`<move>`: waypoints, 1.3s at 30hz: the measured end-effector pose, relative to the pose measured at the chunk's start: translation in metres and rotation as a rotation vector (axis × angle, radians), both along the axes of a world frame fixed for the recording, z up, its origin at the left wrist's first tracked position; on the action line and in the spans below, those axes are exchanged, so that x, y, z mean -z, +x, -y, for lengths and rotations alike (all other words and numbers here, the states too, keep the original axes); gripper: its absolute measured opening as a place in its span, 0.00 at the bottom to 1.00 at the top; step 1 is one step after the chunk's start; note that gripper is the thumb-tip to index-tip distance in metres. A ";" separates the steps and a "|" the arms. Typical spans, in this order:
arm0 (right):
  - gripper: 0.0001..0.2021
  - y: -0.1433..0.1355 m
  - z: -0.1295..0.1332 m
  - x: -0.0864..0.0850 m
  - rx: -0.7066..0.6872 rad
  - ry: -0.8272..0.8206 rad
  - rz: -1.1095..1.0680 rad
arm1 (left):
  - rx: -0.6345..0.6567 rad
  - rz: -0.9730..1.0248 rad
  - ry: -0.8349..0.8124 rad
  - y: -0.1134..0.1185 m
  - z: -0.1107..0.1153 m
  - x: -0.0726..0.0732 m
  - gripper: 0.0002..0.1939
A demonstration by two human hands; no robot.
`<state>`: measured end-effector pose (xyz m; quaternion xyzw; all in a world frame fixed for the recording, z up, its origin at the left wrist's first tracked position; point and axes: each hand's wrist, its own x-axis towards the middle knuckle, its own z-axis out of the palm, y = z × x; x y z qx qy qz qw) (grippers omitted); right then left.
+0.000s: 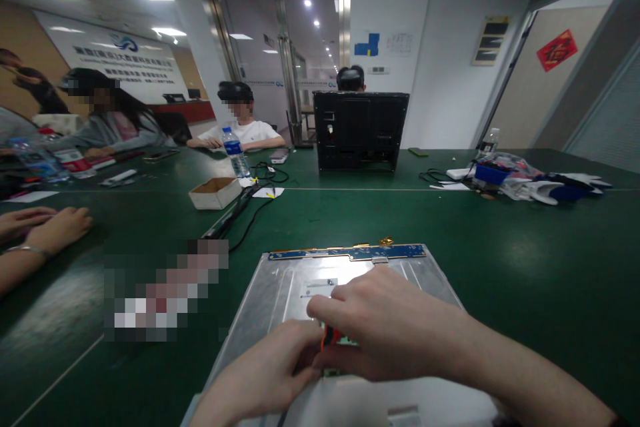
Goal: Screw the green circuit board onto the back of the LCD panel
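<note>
A flat metal-backed display panel [270,287] lies on the table in front of me, with a blue circuit strip [345,253] along its far edge. My right hand [380,320] reaches over the panel, fingers closed on a small orange-and-black object [328,335] that is mostly covered by the fingers. Touching or very close to its lower end is my left hand [280,363], with thumb and fingertips pinched together; what lies between them is hidden. Under both hands a green circuit board [347,341] shows in part.
Another person's hands [57,230] rest on the green table [525,267] at left. Beyond the panel stand a small open box [215,195], a water bottle [235,152], black cables [245,230] and an upright black monitor back [361,130]. Gloves [545,188] lie at right. Several people sit around.
</note>
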<state>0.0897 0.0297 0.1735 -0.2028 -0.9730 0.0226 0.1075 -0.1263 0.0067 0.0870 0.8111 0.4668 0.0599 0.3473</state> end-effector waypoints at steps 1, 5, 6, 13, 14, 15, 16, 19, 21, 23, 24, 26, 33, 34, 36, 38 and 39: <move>0.10 0.000 0.000 0.000 0.000 0.006 0.003 | -0.017 -0.019 0.008 0.000 0.000 0.000 0.10; 0.06 0.000 0.001 -0.004 -0.021 -0.023 0.001 | -0.028 -0.052 0.012 -0.001 0.000 0.000 0.07; 0.06 0.000 0.001 -0.005 -0.027 -0.036 0.004 | -0.017 -0.046 0.004 -0.001 0.000 0.000 0.07; 0.11 0.002 -0.001 -0.004 -0.028 -0.047 -0.006 | -0.017 -0.017 -0.014 0.000 -0.001 -0.001 0.07; 0.11 0.002 -0.002 -0.003 -0.020 -0.035 -0.002 | -0.020 -0.017 -0.011 -0.001 0.000 0.000 0.07; 0.11 0.002 -0.002 -0.002 -0.013 -0.023 0.003 | -0.025 -0.023 -0.003 -0.001 0.000 0.000 0.08; 0.09 0.002 -0.002 -0.002 -0.009 -0.016 0.007 | -0.032 -0.031 0.006 -0.001 0.000 0.000 0.08; 0.06 0.002 -0.001 -0.003 -0.014 -0.024 0.009 | -0.038 -0.042 0.018 -0.002 0.000 0.001 0.07; 0.07 0.001 0.000 -0.004 -0.022 -0.040 0.004 | -0.030 -0.036 0.006 -0.003 0.001 0.001 0.07; 0.08 0.001 0.000 -0.003 -0.025 -0.048 0.001 | -0.021 -0.034 -0.011 -0.002 0.001 0.001 0.09; 0.09 0.001 -0.001 -0.003 -0.022 -0.049 -0.001 | -0.023 -0.036 -0.012 -0.002 0.001 0.001 0.09; 0.10 0.002 -0.001 -0.002 -0.014 -0.043 -0.006 | -0.030 -0.042 0.000 -0.002 0.001 0.001 0.10; 0.06 0.001 0.000 -0.006 -0.024 -0.053 0.001 | -0.011 -0.035 -0.015 0.002 0.000 -0.005 0.08; 0.07 0.002 0.000 -0.006 -0.027 -0.057 -0.002 | -0.007 -0.027 -0.019 0.002 0.000 -0.005 0.08; 0.10 0.002 0.000 -0.005 -0.026 -0.057 -0.006 | -0.009 -0.011 -0.021 0.003 0.000 -0.005 0.08; 0.12 0.002 -0.001 -0.003 -0.019 -0.048 0.001 | -0.013 -0.006 -0.024 0.002 0.000 -0.004 0.09; 0.12 0.002 -0.002 -0.003 -0.017 -0.041 0.004 | -0.017 -0.011 -0.019 0.002 0.000 -0.003 0.09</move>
